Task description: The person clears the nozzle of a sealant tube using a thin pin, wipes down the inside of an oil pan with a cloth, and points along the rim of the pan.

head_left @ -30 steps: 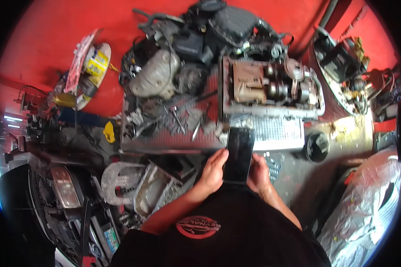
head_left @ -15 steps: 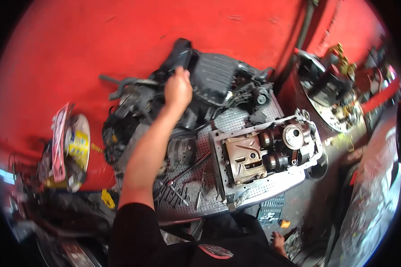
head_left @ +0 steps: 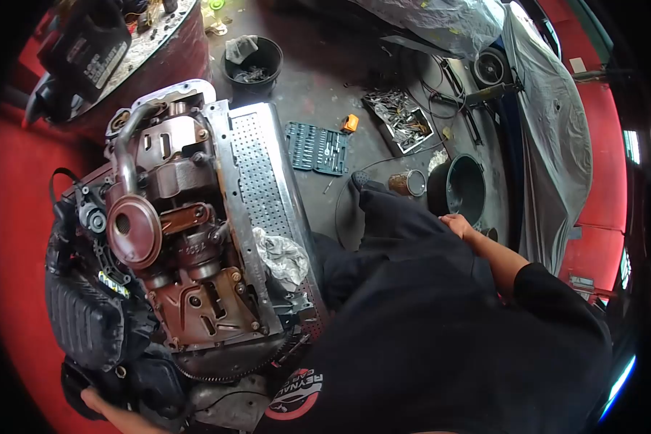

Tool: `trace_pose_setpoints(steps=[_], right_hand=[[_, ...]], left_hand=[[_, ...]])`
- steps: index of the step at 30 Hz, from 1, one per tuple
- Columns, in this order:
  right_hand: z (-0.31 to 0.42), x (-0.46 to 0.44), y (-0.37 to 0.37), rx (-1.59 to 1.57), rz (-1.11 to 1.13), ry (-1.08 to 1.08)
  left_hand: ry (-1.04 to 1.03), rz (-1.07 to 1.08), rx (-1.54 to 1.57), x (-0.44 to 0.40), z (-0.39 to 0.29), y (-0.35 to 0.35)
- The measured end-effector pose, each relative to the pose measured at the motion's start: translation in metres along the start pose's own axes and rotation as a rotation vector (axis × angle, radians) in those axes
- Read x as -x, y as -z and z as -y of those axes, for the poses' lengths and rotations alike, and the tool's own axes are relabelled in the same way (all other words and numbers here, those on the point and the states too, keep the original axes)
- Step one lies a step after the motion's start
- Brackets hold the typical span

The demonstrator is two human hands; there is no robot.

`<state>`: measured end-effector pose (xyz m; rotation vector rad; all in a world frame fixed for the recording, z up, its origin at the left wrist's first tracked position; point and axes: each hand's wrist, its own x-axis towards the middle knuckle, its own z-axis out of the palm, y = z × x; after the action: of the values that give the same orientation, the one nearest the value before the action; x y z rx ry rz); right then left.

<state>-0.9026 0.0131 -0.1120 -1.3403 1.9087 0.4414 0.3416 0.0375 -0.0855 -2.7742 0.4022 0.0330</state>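
Note:
My left hand (head_left: 95, 399) is at the lower left edge, beside a black plastic part (head_left: 79, 387); most of its fingers are hidden, and whether it holds anything is unclear. Out to the right, my right hand (head_left: 456, 224) hangs by my dark trousers, loosely open and empty, close to a large black tub (head_left: 461, 189) in the view. A partly dismantled engine (head_left: 188, 173), brown with oil, lies on a perforated metal table (head_left: 257, 170). Crumpled whitish plastic (head_left: 282, 259) lies at its near edge. No phone can be made out.
On the floor are a black bucket (head_left: 257, 72), a socket set (head_left: 316, 148), an orange item (head_left: 350, 123), a tray of tools (head_left: 405, 124) and a can (head_left: 410, 183). A ribbed black cover (head_left: 87, 325) lies beyond the engine. Grey sheeting (head_left: 557, 137) hangs at right.
The view has swung right, bringing the engine to the left side. My left hand, earlier reaching over the black parts, now shows low at left. The phone held a second ago is out of sight.

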Motion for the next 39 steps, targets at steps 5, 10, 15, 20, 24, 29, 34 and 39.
trace_pose_setpoints(steps=[5, 10, 15, 20, 24, 29, 34, 39], right_hand=[[-0.016, 0.008, -0.004, -0.205, -0.003, -0.170], [-0.020, -0.016, -0.009, -0.354, -0.030, -0.327], [-0.064, -0.027, -0.046, -0.254, -0.076, -0.133], [-0.066, -0.017, -0.051, -0.175, 0.009, -0.060], [-0.057, -0.017, -0.049, -0.285, 0.038, -0.069], [-0.018, -0.042, -0.036, -1.114, 0.560, -0.615], [0.013, -0.054, 0.009, -0.171, 0.385, -0.467], [-0.040, -0.099, 0.010, -0.106, 0.329, -0.322]], left_hand=[[-0.072, -0.250, -0.054, 0.062, 0.005, 0.015], [0.113, -0.241, -0.003, 0.058, -0.001, 0.014], [0.027, -0.280, -0.012, 0.071, -0.010, 0.022], [-0.020, -0.297, 0.010, 0.081, -0.022, 0.021], [-0.061, -0.350, 0.040, 0.093, -0.023, 0.025], [0.041, -0.570, 0.058, 0.160, -0.005, 0.043], [0.034, -0.714, 0.297, 0.389, -0.009, 0.051], [-0.044, -0.403, 0.542, 0.609, -0.029, -0.015]])
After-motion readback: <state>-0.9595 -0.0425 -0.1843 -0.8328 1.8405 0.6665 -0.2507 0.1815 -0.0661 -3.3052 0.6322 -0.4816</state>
